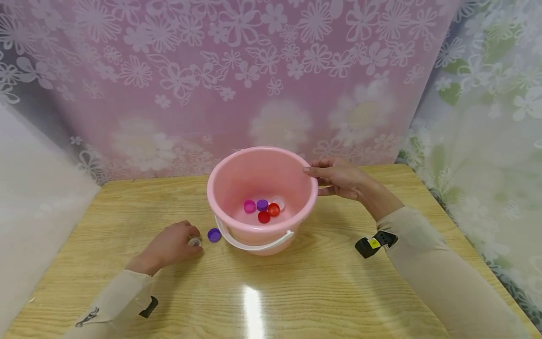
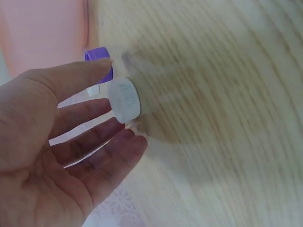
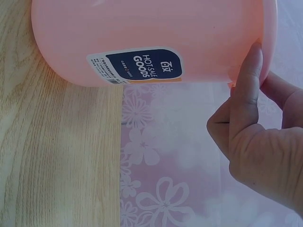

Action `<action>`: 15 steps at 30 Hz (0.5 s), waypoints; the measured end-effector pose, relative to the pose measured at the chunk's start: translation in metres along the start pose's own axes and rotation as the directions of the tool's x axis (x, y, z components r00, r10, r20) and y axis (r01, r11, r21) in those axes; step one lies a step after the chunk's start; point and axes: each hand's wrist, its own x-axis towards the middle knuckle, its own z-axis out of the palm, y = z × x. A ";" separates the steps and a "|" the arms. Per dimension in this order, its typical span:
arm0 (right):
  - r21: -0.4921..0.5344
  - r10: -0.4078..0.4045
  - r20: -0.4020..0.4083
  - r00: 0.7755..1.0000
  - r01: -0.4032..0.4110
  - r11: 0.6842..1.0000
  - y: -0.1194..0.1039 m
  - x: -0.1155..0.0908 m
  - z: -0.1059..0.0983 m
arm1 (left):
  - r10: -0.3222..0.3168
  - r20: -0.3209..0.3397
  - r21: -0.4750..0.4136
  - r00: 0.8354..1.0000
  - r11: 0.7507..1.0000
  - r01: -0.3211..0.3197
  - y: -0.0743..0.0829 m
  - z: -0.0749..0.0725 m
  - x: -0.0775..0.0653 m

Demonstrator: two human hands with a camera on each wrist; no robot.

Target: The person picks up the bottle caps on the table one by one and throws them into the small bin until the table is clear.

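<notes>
A pink bucket (image 1: 262, 188) stands upright on the table, its white handle (image 1: 254, 246) hanging down at the front. My right hand (image 1: 338, 179) grips its right rim, thumb over the edge and fingers against the outer wall (image 3: 189, 38). Inside lie several bottle caps: a pink one (image 1: 250, 206), a purple one (image 1: 262, 205), red ones (image 1: 264, 217) and a whitish one partly hidden. Left of the bucket, my left hand (image 1: 175, 242) reaches round a white cap (image 2: 124, 100) with loosely bent fingers; the thumb looks apart from it. Beside it lies a purple cap (image 1: 214, 235).
The wooden table (image 1: 322, 292) runs up to a pink floral curtain (image 1: 271, 84) behind the bucket. A green-and-white floral curtain (image 1: 495, 141) hangs along the right edge. Black straps (image 1: 368, 247) sit on the sleeves.
</notes>
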 end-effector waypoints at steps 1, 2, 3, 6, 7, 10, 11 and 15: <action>0.000 0.000 -0.001 1.000 0.000 1.000 0.000 0.000 0.000 | 0.011 -0.006 0.005 1.000 1.000 -0.011 0.001 0.000 0.000; 0.002 0.000 0.000 1.000 0.000 1.000 0.000 0.000 0.000 | 0.021 -0.012 0.013 1.000 1.000 -0.021 0.002 0.000 -0.001; 0.004 -0.001 0.001 1.000 0.001 1.000 0.000 0.000 0.000 | 0.030 -0.020 0.022 0.999 0.999 -0.029 0.002 0.001 -0.002; 0.003 -0.004 0.003 1.000 0.004 1.000 0.000 0.000 0.000 | 0.041 -0.062 0.042 0.997 0.998 -0.038 0.003 0.004 -0.003; 0.002 -0.004 0.004 1.000 0.004 1.000 0.000 0.000 0.000 | 0.043 -0.080 0.053 0.996 0.998 -0.039 0.002 0.006 -0.003; 0.002 -0.004 0.001 1.000 0.004 1.000 0.000 0.000 0.000 | 0.047 -0.129 0.063 0.991 0.997 -0.039 0.002 0.011 -0.004; 0.003 -0.003 0.001 1.000 0.003 1.000 0.000 0.000 0.000 | 0.044 -0.138 0.065 0.989 0.997 -0.035 0.002 0.013 -0.004; 0.008 0.000 -0.001 1.000 0.000 1.000 0.000 -0.001 0.000 | 0.038 -0.159 0.072 0.987 0.997 -0.027 0.004 0.017 -0.005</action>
